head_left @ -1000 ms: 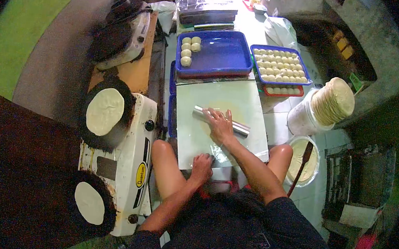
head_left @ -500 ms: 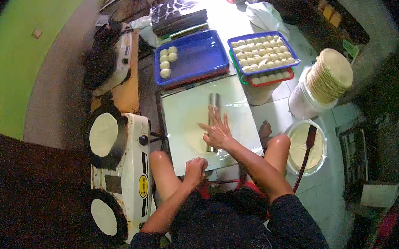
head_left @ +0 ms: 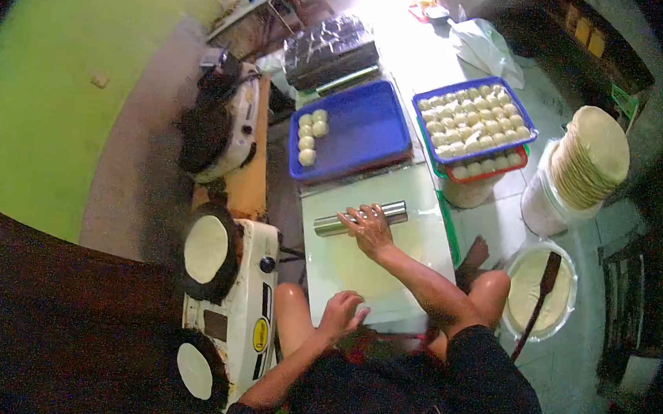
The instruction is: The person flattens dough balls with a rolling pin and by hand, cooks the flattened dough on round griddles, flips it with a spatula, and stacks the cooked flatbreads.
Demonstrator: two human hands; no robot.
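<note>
My right hand (head_left: 370,230) lies over a shiny metal rolling pin (head_left: 331,226), its fingers curled across the top. The pin sits crosswise near the far part of a thin, pale round of dough (head_left: 358,268). The dough is spread flat on a smooth pale board (head_left: 329,191), and its outline is faint. At the board's near edge is my left hand (head_left: 343,316), fingers loosely bent and thumb apart, with nothing visible in it.
Beyond the board, a blue tray (head_left: 366,123) bears several dough balls (head_left: 307,143). Another blue tray (head_left: 472,152), full of dough balls, stands at right. Flatbreads (head_left: 588,158) are stacked beside a tub of pale batter or dough (head_left: 529,291). At left, a stove (head_left: 251,318) carries flatbreads on dark pans.
The rolling pin has turned from lengthwise to crosswise under my right hand. My left hand has loosened from a closed shape. The whole view has shifted, with things appearing farther right and lower.
</note>
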